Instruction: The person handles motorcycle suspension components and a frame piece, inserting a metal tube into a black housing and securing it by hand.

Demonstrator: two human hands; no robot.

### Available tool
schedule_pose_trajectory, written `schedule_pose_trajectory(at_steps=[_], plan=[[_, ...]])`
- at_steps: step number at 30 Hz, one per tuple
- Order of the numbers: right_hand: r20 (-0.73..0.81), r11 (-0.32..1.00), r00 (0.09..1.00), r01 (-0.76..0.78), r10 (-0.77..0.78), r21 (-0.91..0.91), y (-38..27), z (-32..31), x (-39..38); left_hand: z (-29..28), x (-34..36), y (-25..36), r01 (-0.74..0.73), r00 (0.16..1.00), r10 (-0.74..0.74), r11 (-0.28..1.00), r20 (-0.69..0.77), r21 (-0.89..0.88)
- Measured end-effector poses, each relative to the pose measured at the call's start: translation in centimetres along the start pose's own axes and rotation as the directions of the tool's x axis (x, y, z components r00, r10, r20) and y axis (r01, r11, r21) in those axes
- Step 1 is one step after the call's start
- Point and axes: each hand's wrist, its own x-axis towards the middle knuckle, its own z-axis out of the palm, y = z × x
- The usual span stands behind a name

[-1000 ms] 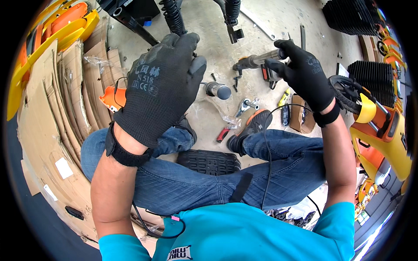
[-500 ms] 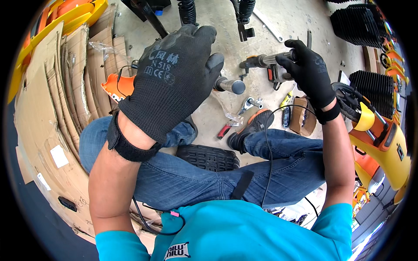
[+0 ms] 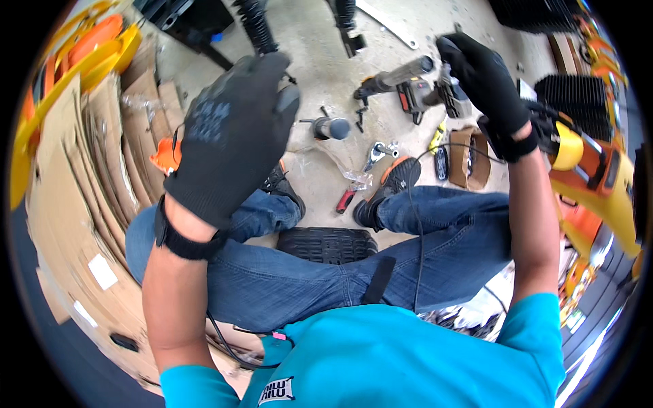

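My left hand (image 3: 235,129), in a black glove, is raised at centre-left, blurred, with its fingers bent away from view. Its fingertips overlap the lower end of a black coil-spring shock absorber (image 3: 254,24); whether they touch it I cannot tell. A metal tube with a round grey end (image 3: 335,128) lies apart, to its right. My right hand (image 3: 486,81), gloved too, has curled fingers beside a grey part (image 3: 457,98) at the palm; its kind is unclear. Left of that hand lie another grey metal tube (image 3: 406,71) and a red-and-grey cordless power tool (image 3: 411,95).
A ratchet wrench (image 3: 375,156) and a red-handled tool (image 3: 345,200) lie on the floor between my shoes. An open cardboard box (image 3: 469,160) stands at right. Flattened cardboard (image 3: 75,183) is stacked at left. Yellow-orange machine parts (image 3: 598,183) line the right side.
My left hand has moved left, away from the round-ended tube. My right hand has moved up off the other tube's end, uncovering it. The view has shifted a little.
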Motion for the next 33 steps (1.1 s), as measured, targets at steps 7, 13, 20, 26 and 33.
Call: schedule_pose_trajectory(at_steps=[7, 13, 20, 26, 33], plan=[[-0.011, 0.993, 0.997, 0.078, -0.077, 0.086, -2.6, 0.0, -0.1, -0.3, 0.1, 0.7, -0.012, 0.995, 0.020, 0.996, 0.093, -0.091], [0.048, 0.987, 0.992, 0.118, -0.114, -0.110, -0.2, 4.6, 0.1, 0.5, 0.8, 1.5, -0.025, 0.987, 0.049, 0.988, 0.150, -0.155], [-0.029, 0.983, 0.985, 0.165, -0.168, -0.085, 0.2, 4.4, -0.1, 0.9, 1.3, 2.1, -0.097, 0.987, 0.120, 0.974, 0.105, -0.204], [0.032, 0.912, 0.911, 0.410, -0.410, 0.004, -1.0, 1.1, -4.3, 1.4, 1.2, 0.6, -0.206, 0.975, 0.219, 0.951, 0.033, -0.230], [0.111, 0.912, 0.924, 0.333, -0.367, 0.241, -2.8, 2.0, -8.6, 2.9, 1.1, 0.0, -0.257, 0.964, 0.263, 0.957, 0.027, -0.137]])
